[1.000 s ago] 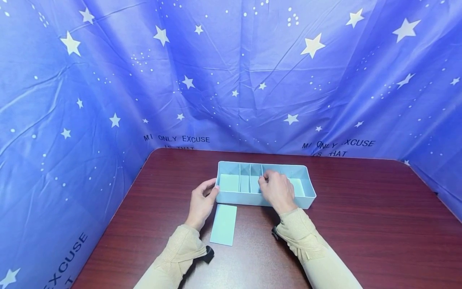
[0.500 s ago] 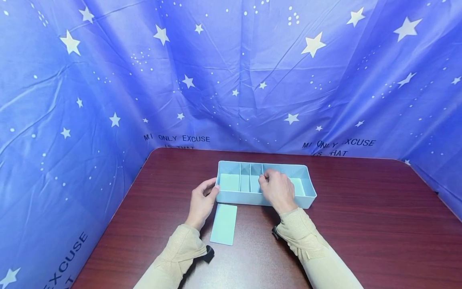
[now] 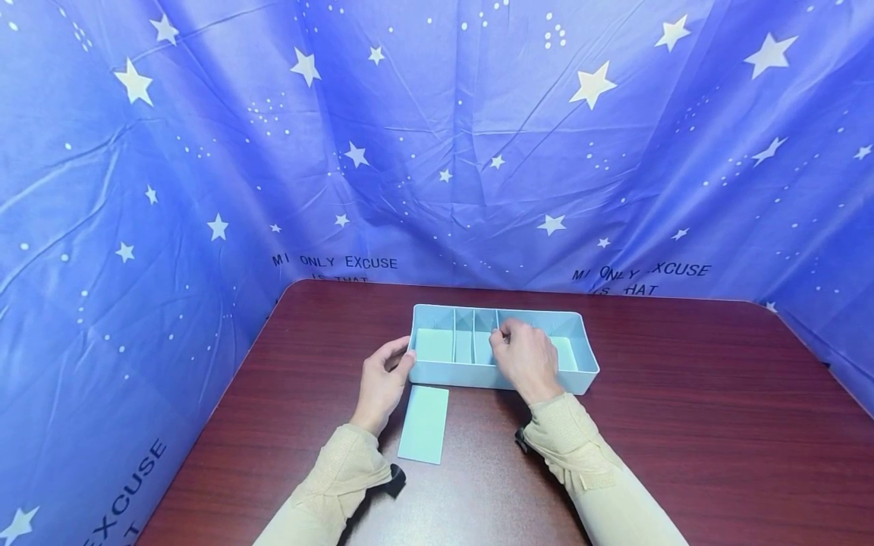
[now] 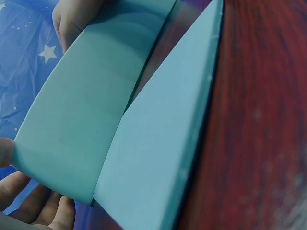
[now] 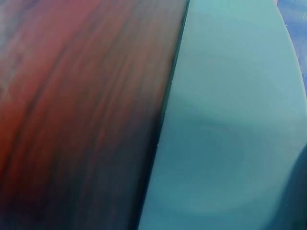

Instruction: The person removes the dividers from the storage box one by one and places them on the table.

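A pale blue-green organizer box (image 3: 457, 373) stands on the table, split by several upright dividers. My left hand (image 3: 381, 387) holds its left end, thumb near the front corner and fingers along the end wall; in the left wrist view the fingers (image 4: 41, 206) show beside that end. My right hand (image 3: 529, 364) reaches over the front wall, its curled fingers pinching the top of a divider (image 3: 497, 317) near the box's middle. The fingertips are partly hidden. In the right wrist view only the box's front wall (image 5: 230, 120) and tabletop appear.
A flat light-green rectangular panel (image 3: 423, 425) lies on the table just in front of the box's left end. The dark red wooden table (image 3: 683, 425) extends on both sides. Behind it hangs a blue star-printed curtain (image 3: 437, 152).
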The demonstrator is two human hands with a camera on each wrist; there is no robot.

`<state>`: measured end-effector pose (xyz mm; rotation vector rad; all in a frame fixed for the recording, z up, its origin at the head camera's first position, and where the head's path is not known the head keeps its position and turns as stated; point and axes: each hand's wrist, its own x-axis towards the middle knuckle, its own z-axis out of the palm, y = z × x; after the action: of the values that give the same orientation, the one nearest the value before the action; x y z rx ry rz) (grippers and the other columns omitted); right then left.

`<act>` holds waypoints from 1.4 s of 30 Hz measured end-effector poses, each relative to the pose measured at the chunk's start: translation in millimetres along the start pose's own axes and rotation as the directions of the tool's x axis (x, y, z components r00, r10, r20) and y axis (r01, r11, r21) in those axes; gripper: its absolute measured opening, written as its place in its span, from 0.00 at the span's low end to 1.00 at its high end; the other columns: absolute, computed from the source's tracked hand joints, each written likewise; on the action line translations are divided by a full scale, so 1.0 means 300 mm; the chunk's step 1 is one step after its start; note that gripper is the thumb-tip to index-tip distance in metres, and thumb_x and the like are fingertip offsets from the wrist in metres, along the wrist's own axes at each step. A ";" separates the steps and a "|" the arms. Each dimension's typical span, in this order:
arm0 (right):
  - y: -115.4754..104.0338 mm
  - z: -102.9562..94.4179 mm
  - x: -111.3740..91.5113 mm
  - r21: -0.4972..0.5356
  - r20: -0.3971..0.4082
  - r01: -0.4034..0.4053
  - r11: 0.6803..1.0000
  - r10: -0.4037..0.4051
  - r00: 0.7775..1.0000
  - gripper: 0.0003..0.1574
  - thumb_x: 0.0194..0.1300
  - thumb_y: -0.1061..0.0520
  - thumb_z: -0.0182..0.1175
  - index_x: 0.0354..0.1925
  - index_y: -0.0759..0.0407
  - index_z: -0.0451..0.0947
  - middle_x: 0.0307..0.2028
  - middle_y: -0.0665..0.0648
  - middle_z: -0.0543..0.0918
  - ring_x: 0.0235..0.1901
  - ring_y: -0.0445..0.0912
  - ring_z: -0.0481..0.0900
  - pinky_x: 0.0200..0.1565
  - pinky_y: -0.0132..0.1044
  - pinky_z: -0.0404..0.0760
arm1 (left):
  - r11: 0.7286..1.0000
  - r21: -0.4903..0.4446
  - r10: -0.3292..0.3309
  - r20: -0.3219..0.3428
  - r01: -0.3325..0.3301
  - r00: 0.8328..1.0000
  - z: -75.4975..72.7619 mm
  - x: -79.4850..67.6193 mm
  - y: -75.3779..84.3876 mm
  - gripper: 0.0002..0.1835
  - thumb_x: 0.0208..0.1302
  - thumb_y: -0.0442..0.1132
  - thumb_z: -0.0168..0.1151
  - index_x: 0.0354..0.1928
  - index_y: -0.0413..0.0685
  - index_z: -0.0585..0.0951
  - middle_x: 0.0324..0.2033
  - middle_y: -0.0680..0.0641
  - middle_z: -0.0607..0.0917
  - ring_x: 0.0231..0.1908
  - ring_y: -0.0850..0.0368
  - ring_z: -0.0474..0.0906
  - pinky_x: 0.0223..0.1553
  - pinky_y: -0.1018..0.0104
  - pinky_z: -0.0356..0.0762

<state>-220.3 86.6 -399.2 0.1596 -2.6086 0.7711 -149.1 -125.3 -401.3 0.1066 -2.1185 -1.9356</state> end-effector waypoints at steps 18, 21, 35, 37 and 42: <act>-0.001 -0.006 0.005 0.030 -0.036 0.029 0.999 -0.028 0.999 0.10 0.57 0.54 0.57 0.21 0.50 0.80 0.15 0.48 0.76 0.18 0.48 0.73 0.19 0.43 0.70 | 1.000 0.004 -0.004 0.001 0.004 1.000 -0.002 -0.001 0.006 0.18 0.65 0.30 0.58 0.55 0.30 0.77 0.50 0.31 0.80 0.50 0.42 0.78 0.52 0.52 0.74; -0.002 -0.007 0.005 0.028 -0.040 0.029 0.999 -0.028 0.999 0.10 0.56 0.55 0.57 0.21 0.50 0.80 0.15 0.48 0.75 0.18 0.49 0.74 0.19 0.44 0.70 | 1.000 0.006 -0.008 0.001 0.008 1.000 -0.001 0.000 0.005 0.17 0.65 0.30 0.58 0.55 0.30 0.77 0.50 0.31 0.80 0.50 0.42 0.78 0.52 0.52 0.74; -0.006 -0.013 0.007 0.034 -0.057 0.056 0.998 -0.054 0.997 0.09 0.55 0.55 0.59 0.20 0.51 0.80 0.15 0.49 0.78 0.18 0.51 0.74 0.20 0.47 0.71 | 1.000 0.015 -0.007 0.000 0.007 1.000 -0.001 -0.004 0.012 0.17 0.65 0.30 0.57 0.55 0.29 0.76 0.50 0.31 0.80 0.51 0.42 0.78 0.51 0.53 0.74; -0.005 -0.012 0.008 0.040 -0.061 0.060 0.997 -0.057 0.996 0.10 0.55 0.56 0.59 0.19 0.51 0.80 0.15 0.49 0.77 0.17 0.50 0.74 0.20 0.46 0.71 | 1.000 0.018 -0.009 0.001 0.009 1.000 -0.001 -0.002 0.007 0.18 0.65 0.30 0.57 0.55 0.29 0.76 0.50 0.31 0.80 0.51 0.41 0.78 0.51 0.52 0.75; -0.002 -0.013 0.011 0.056 -0.077 0.065 0.996 -0.061 0.995 0.09 0.55 0.56 0.59 0.21 0.52 0.82 0.14 0.48 0.77 0.17 0.49 0.74 0.20 0.46 0.71 | 1.000 0.007 -0.021 -0.005 0.021 1.000 0.001 0.026 -0.052 0.18 0.65 0.31 0.59 0.56 0.31 0.77 0.50 0.33 0.81 0.51 0.43 0.78 0.52 0.51 0.74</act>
<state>-221.7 88.2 -394.6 0.2245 -2.4992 0.8158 -158.6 -128.3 -415.5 0.1363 -2.1292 -1.9379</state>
